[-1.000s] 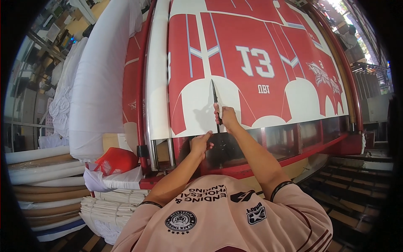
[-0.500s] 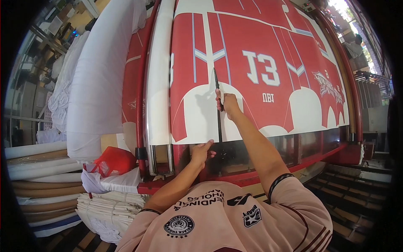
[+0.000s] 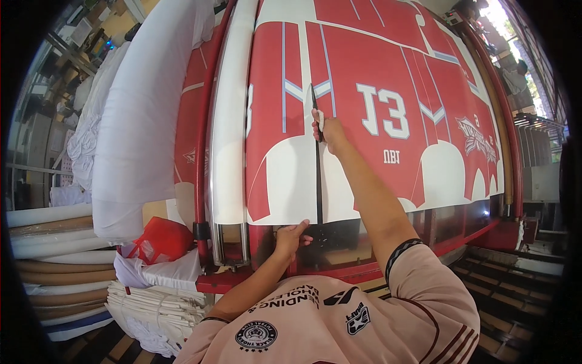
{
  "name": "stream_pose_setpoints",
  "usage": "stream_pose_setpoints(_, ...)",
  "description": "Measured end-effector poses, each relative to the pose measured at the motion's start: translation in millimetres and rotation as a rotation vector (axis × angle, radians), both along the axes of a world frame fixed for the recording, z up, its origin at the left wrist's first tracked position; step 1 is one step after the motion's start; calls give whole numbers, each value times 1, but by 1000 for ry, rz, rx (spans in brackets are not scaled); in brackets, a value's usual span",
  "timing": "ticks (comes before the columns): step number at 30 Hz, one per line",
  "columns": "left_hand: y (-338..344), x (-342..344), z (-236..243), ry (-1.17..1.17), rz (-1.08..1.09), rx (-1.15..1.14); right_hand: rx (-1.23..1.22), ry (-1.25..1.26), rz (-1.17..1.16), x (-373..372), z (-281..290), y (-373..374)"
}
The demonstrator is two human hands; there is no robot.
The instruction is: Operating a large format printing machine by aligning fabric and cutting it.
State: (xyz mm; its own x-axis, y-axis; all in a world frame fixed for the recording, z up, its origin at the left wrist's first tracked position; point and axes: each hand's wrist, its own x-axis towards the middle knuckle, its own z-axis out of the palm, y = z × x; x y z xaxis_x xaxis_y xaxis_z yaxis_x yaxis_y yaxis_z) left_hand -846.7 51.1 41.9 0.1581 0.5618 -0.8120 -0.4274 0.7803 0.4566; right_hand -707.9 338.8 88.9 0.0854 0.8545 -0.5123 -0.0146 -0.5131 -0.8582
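My right hand (image 3: pixel 329 130) grips a pair of black-bladed scissors (image 3: pixel 313 97), the blades pointing away from me along a white strip between red printed panels. They lie on a large red and white printed sheet (image 3: pixel 348 73) with mirrored numerals and jersey-shaped pieces. A dark straight slit (image 3: pixel 319 188) runs from the sheet's near edge up to the scissors. Left of the slit, my left hand (image 3: pixel 292 239) is at that near edge, its thumb on the sheet and its other fingers curled below. The grip of these fingers is partly hidden.
The sheet drapes over a red-framed machine (image 3: pixel 357 271) with metal rollers (image 3: pixel 244 239) at its left. A large white fabric roll (image 3: pixel 139 121) stands further left. Below it are a red plastic bag (image 3: pixel 163 239), a bundle of folded white cloth (image 3: pixel 154 309) and several stacked rolls (image 3: pixel 66 267).
The scissors and my right hand have moved a little farther along the white strip, and the slit is longer. My left hand stays at the near edge. The whole view has shifted slightly.
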Motion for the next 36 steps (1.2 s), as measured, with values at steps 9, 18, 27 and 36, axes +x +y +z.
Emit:
stream_pose_setpoints(9, 1, -3, 3, 2, 5, -29, -62, -20, 8, -4, -1, 63)
stream_pose_setpoints(18, 3, -6, 7, -26, 15, -46, 45, -16, -34, -9, -10, 130)
stream_pose_setpoints(27, 10, -12, 9, -13, -45, -149, 53, -54, 12, -13, -8, 207)
stream_pose_setpoints(36, 19, -23, 13, -72, -45, -168, 85, -120, 5, -19, -18, 284)
